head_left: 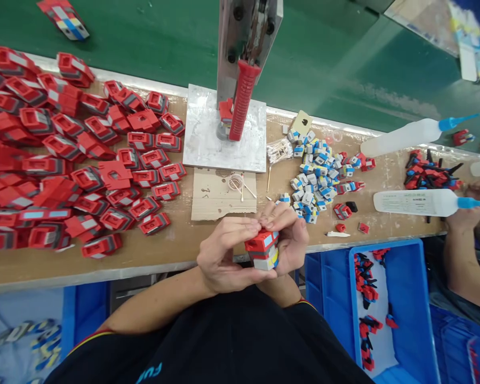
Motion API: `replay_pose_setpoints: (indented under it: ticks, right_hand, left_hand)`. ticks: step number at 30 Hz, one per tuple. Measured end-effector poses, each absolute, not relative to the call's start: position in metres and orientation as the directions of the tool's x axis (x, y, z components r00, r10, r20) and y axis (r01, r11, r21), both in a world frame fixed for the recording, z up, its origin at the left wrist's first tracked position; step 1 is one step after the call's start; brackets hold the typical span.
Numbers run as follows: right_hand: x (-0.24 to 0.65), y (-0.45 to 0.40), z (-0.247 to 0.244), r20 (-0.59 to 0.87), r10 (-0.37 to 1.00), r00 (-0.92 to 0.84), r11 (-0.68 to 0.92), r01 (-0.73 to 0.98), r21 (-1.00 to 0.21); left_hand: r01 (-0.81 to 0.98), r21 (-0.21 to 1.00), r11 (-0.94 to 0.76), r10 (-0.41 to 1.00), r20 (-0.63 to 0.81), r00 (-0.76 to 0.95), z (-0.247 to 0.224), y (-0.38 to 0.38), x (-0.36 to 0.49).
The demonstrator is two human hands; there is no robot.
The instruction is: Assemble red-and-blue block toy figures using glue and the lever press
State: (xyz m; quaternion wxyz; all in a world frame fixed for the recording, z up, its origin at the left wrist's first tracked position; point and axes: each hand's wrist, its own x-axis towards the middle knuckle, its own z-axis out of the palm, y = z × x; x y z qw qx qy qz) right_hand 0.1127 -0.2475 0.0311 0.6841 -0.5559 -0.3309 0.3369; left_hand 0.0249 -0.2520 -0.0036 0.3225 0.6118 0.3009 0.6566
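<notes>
Between the left hand (224, 253) and right hand (291, 240) is a small toy block (262, 249), its red end pointing away from the body, its white, yellow and blue end nearer it; the long axis runs roughly fore and aft. Both hands are closed around it, fingertips gathered at the red end. Beyond them on the brown table (180, 213) lie cardboard (212, 200) and a metal plate (198, 133) beneath a red handle (243, 101). Left of the left hand, red shells (114, 173) crowd together; right of the right hand are white-and-blue pieces (314, 176), bottles (416, 202), a blue crate (418, 298) and another person's arm (466, 256).
</notes>
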Motion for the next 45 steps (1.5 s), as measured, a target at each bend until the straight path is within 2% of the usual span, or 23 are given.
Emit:
replay_pose_setpoints:
  ticks: [5, 11, 19, 27, 33, 36, 38, 40, 43, 45]
  right_hand:
    - [0.117, -0.248, 0.033, 0.039, 0.815, 0.579, 0.209, -0.231, -0.950]
    - [0.122, -0.246, 0.028, 0.031, 0.863, 0.505, 0.236, -0.348, -0.907]
    - [0.128, -0.245, 0.025, 0.180, 0.884, 0.431, 0.305, -0.240, -0.922]
    - [0.141, -0.245, 0.026, 0.161, 0.932, 0.325, 0.221, -0.157, -0.962]
    - [0.129, -0.246, 0.037, 0.260, 0.841, 0.474, 0.365, -0.144, -0.920]
    - [0.123, -0.247, 0.038, 0.285, 0.828, 0.483, 0.381, -0.113, -0.917]
    - [0.120, -0.252, 0.038, 0.261, 0.858, 0.443, 0.348, -0.125, -0.929]
    - [0.114, -0.260, 0.038, 0.211, 0.911, 0.353, 0.280, -0.157, -0.947]
    - [0.104, -0.275, 0.038, 0.189, 0.960, 0.204, 0.230, -0.199, -0.953]
    - [0.099, -0.284, 0.038, 0.188, 0.971, 0.148, 0.218, -0.225, -0.950]
  left_hand:
    - [-0.040, 0.743, -0.669, 0.743, 0.669, -0.002, 0.012, -0.248, 0.028]
    - [0.070, 0.680, -0.730, 0.683, 0.729, 0.040, 0.024, -0.241, 0.024]
    - [0.096, 0.670, -0.736, 0.675, 0.736, 0.040, 0.026, -0.240, 0.030]
    - [0.099, 0.625, -0.775, 0.632, 0.772, 0.074, 0.024, -0.230, 0.030]
    - [0.042, 0.631, -0.775, 0.632, 0.775, 0.020, 0.006, -0.229, 0.030]
    - [-0.108, 0.623, -0.775, 0.624, 0.781, 0.031, -0.005, -0.227, 0.022]
    - [-0.272, 0.658, -0.702, 0.666, 0.742, 0.078, -0.006, -0.225, 0.013]
    - [-0.392, 0.747, -0.538, 0.784, 0.614, 0.095, -0.001, -0.227, 0.005]
    - [-0.455, 0.864, -0.216, 0.939, 0.311, 0.144, 0.012, -0.236, -0.001]
    - [-0.451, 0.888, -0.084, 0.950, 0.209, 0.233, 0.019, -0.246, -0.002]
